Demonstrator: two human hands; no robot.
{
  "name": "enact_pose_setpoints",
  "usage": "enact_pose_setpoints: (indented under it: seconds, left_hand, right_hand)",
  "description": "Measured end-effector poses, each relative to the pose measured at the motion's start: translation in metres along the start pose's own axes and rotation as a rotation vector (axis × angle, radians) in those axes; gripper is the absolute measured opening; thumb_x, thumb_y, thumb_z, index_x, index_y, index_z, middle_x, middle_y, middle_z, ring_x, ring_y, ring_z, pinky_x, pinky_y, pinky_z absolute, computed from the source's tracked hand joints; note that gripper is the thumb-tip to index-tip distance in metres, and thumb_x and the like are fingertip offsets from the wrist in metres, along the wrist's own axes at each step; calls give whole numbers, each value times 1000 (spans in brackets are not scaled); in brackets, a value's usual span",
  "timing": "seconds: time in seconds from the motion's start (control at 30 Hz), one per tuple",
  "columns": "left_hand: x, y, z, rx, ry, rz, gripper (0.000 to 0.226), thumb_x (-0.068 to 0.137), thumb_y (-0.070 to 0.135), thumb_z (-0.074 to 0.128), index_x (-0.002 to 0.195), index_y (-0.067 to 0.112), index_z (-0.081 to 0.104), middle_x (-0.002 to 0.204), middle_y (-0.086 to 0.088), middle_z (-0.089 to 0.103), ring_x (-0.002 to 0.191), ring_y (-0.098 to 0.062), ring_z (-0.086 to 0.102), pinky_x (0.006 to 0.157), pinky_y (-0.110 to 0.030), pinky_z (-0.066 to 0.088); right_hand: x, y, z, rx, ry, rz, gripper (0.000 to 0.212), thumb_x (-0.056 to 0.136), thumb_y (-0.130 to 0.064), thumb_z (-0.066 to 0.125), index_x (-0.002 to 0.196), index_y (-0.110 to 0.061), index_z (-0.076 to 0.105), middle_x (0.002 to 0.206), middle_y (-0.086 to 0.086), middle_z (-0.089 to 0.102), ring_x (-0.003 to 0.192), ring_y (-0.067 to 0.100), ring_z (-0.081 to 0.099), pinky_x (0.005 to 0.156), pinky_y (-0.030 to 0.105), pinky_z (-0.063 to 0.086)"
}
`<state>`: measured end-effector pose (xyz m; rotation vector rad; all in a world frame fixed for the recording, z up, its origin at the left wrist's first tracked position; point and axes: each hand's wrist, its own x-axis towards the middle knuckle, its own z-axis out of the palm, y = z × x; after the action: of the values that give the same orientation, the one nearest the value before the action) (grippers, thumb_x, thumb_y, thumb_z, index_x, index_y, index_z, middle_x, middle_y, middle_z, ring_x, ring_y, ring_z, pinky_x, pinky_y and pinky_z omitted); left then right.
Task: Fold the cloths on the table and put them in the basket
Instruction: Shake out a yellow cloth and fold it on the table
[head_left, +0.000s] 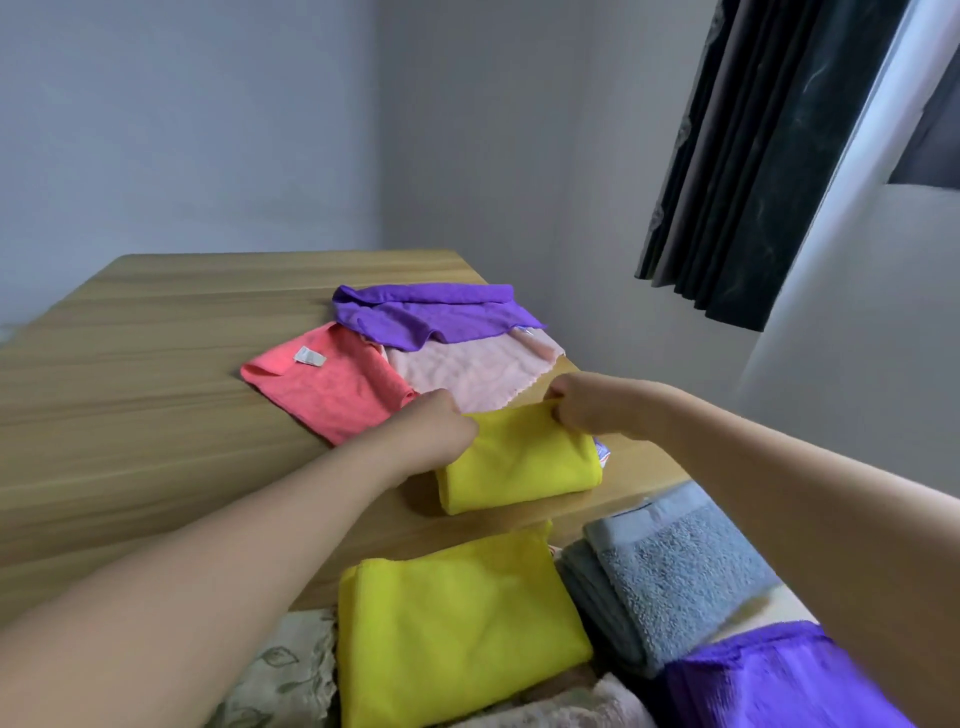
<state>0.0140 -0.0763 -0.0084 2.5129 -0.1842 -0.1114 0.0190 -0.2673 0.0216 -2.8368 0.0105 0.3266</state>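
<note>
On the wooden surface, going big to small: an unfolded pile at the back with a coral cloth, a purple cloth and a pale pink cloth overlapping. Nearer the front edge sits a folded yellow cloth, with both hands on its far edge. Left hand has its grip curled onto the left corner, right hand pinches the top edge. Down below, folded yellow, grey and purple cloths lie side by side, can't make out the basket itself.
</note>
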Motion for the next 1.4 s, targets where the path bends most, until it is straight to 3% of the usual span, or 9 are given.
enact_pose_setpoints:
  seconds: [0.13,0.27,0.37,0.5,0.6,0.73,1.07,1.4]
  left_hand:
    - [2,31,27,-89,-128,7,19,82,14,51,98,9,60,82,-5,57,69,-18,51,54,-25,38]
    - [9,44,46,-81,-287,-19,20,84,12,57,102,3,62,81,-13,54,67,-26,54,52,-26,43]
    - [16,41,48,-70,-310,-64,16,87,21,64,99,12,60,84,-10,53,72,-27,53,58,-27,43]
    - [18,39,51,-75,-290,-68,15,88,25,65,98,17,57,80,-5,52,67,-20,50,50,-23,40]
    - [18,38,54,-87,-270,-74,23,88,24,65,107,14,58,77,-2,49,60,-17,47,47,-21,37]
    - [20,37,55,-98,-266,-84,24,89,24,65,109,14,58,73,-2,47,56,-16,45,46,-21,35]
    - [20,34,59,-107,-249,-105,22,89,25,65,107,17,55,82,-3,53,75,-24,51,62,-27,42]
    - [18,39,57,-103,-254,-102,26,89,24,65,112,14,56,76,-2,49,63,-18,47,52,-24,38]
  right_hand:
    - [-8,34,-1,-49,20,143,39,96,-5,31,131,0,48,132,19,51,102,25,50,79,29,39]
    - [-9,62,26,-42,69,209,43,95,-12,29,136,-8,41,138,18,43,120,33,47,94,36,37]
    - [-3,71,51,8,216,188,36,95,-17,27,128,-14,43,134,16,41,124,37,39,102,42,32]
    - [3,79,61,19,332,191,33,97,-29,30,124,-21,48,128,10,44,119,34,40,99,39,32]
    - [4,81,61,16,364,174,35,97,-34,30,123,-22,51,127,9,46,120,34,42,98,40,34]
    - [4,78,63,3,395,168,35,98,-34,31,122,-20,52,126,10,47,119,34,43,98,41,35]
    - [3,78,64,6,415,176,35,97,-33,32,121,-19,53,125,10,50,119,34,45,98,40,34]
    - [5,77,68,-61,478,171,29,98,-29,33,114,-17,53,117,9,50,111,33,46,92,38,35]
